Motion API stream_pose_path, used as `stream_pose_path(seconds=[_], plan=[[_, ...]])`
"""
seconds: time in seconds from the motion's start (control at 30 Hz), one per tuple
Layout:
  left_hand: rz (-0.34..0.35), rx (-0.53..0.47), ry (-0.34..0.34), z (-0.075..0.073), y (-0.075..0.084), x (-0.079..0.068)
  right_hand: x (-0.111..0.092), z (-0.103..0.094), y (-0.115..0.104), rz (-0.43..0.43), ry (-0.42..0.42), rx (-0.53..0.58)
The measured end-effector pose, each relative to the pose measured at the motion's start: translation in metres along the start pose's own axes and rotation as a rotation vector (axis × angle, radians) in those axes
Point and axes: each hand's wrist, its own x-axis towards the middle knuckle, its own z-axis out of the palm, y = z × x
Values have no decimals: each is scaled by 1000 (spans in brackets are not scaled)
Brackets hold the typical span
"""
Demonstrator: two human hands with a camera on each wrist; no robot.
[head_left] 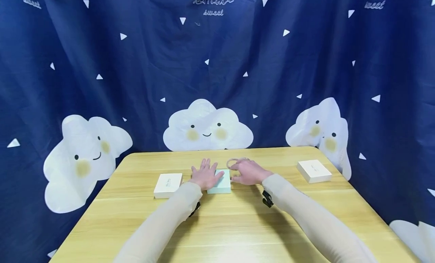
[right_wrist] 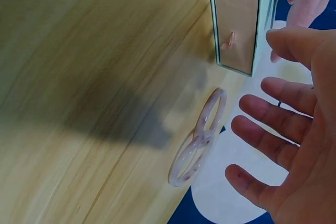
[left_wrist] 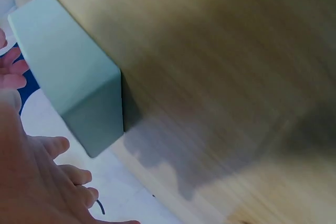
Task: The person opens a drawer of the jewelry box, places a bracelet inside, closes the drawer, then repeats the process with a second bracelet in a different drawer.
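A mint-green box (head_left: 222, 183) lies on the table between both hands. Its right end, seen in the right wrist view, shows a tan drawer front with a small pink ribbon pull (right_wrist: 231, 40). My left hand (head_left: 205, 175) spreads its fingers at the box's left side, the thumb over the top; whether it touches cannot be told. My right hand (right_wrist: 294, 129) hovers right of the box with fingers apart, holding nothing. Two pale, marbled bangles (right_wrist: 203, 139) lie partly overlapped on the table near the right fingers.
A white lidded box (head_left: 168, 185) sits left of the left hand, partly behind the sleeve. Another white box (head_left: 314, 170) stands at the table's right side. Behind the wooden table (head_left: 217, 225) hangs a blue curtain (head_left: 146, 66) with cloud prints.
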Motion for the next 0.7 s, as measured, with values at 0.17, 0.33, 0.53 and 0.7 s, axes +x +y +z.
stream_pose_path(seconds=[0.17,0.33,0.53,0.7], plan=[[-24,0,1,11,-2,8,0,1,2,24,-13,14],[-24,-13,14,15,1,8,-2,1,4,52,-28,35],[-25,-18,30,18,5,5,-5,1,7,50,-31,21],[-35,-4,17,22,6,7,-9,0,7,64,-21,21]])
